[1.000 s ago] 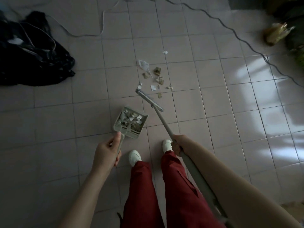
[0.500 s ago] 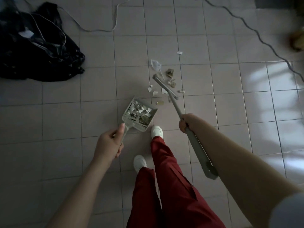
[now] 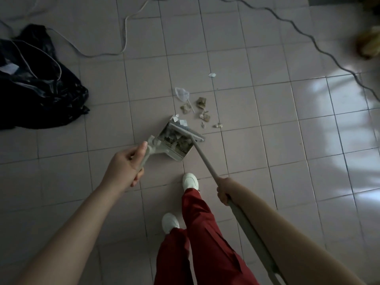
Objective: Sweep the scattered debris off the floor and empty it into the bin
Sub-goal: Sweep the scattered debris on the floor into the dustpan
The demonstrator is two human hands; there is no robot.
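1. Pale pink tiled floor (image 3: 267,112), with a crumpled black plastic bag (image 3: 41,95) lying at far left
2. Grey long-handled broom (image 3: 202,157); the right hand (image 3: 225,192) is wrapped around its pole, head resting at the pan's mouth
3. Beige plastic dustpan (image 3: 174,144), part full; the left hand (image 3: 125,163) is curled around its handle
4. Scattered brown and white scraps (image 3: 200,108) lie just beyond the pan; tilting it could spill the load

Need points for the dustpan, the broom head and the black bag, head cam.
dustpan (image 3: 178,151): head view, on its comb-toothed rear wall.
broom head (image 3: 186,132): head view, on the grey bar across the pan's mouth.
black bag (image 3: 39,99): head view, on the crumpled plastic, left of the debris.
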